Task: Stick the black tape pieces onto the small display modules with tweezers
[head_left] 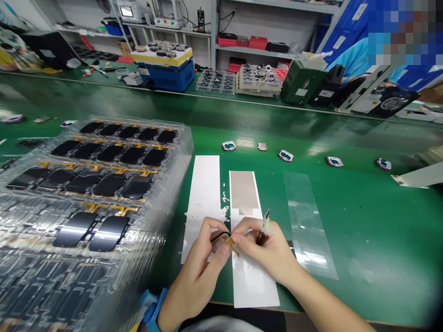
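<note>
At far left, stacked clear plastic trays (97,184) crowd the green worktop (363,230), their pockets holding rows of black display panels (110,181) with gold flex cables, blurred nearest the camera. Next lies a plain white strip (202,193), and just right of it a second white strip (254,290) with a tan patch (244,190), white flecks (224,212) scattered between them. Beyond these, a row of small pink-and-teal gaskets (285,156) runs across the worktop, and a clear film (308,221) lies to the right. The left hand (197,267), a blue band (152,311) at its wrist, and the right hand (266,249) are both closed, pinching a small black piece with a gold flex tail (218,237) between them, just above the strips and partly hidden by the fingers. The right hand also grips a slim clear tool (265,223) with a dark end.
</note>
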{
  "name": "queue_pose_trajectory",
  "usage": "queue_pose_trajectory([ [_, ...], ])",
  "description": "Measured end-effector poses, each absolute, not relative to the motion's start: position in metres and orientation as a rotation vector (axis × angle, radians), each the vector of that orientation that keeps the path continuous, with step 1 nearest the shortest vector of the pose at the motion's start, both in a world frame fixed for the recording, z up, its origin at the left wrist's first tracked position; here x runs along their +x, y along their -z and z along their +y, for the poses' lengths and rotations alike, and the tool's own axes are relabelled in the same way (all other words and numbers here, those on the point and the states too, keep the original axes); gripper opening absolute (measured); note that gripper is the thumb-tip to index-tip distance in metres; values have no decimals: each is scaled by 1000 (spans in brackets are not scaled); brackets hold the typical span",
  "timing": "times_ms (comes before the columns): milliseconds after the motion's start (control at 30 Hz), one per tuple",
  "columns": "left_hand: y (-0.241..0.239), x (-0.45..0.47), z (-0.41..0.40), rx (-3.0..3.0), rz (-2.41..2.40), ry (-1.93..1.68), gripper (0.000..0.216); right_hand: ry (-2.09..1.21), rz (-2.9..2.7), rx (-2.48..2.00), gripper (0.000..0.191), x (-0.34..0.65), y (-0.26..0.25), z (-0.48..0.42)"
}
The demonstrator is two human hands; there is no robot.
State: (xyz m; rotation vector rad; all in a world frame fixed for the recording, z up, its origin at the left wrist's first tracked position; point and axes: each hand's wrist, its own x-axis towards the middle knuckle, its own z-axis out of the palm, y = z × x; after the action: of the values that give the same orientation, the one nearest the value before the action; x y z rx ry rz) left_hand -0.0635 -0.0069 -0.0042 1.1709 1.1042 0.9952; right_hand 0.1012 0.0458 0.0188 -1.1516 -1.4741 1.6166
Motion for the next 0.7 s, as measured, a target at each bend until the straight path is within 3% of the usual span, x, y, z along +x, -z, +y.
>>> queue_pose_trajectory([
  [167, 4, -64, -9, 1169, 1064, -1015, 17, -1399, -1588, -1131, 19, 102, -24, 46],
  [700, 2, -59, -4, 1181, 1055, -997, 20, -1543, -1522, -1150, 19, 103, -21, 46],
])
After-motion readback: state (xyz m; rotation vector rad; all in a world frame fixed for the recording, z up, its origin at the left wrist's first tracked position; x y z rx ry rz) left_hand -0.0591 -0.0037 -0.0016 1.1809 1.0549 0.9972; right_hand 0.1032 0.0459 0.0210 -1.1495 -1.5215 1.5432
